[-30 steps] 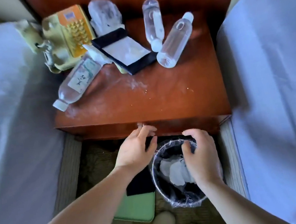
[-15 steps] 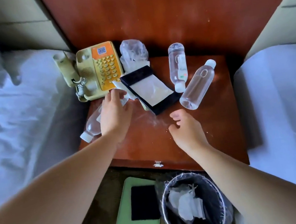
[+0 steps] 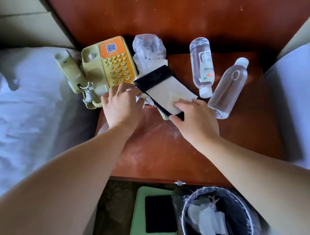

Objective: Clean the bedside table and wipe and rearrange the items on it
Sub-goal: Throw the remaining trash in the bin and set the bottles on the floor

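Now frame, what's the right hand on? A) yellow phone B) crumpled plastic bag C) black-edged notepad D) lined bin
C: the right hand has its fingers on the near end of the black-edged notepad, with the thumb at its black edge.

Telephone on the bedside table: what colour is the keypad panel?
The keypad panel is orange with yellow keys; the telephone body is pale yellow. Head view.
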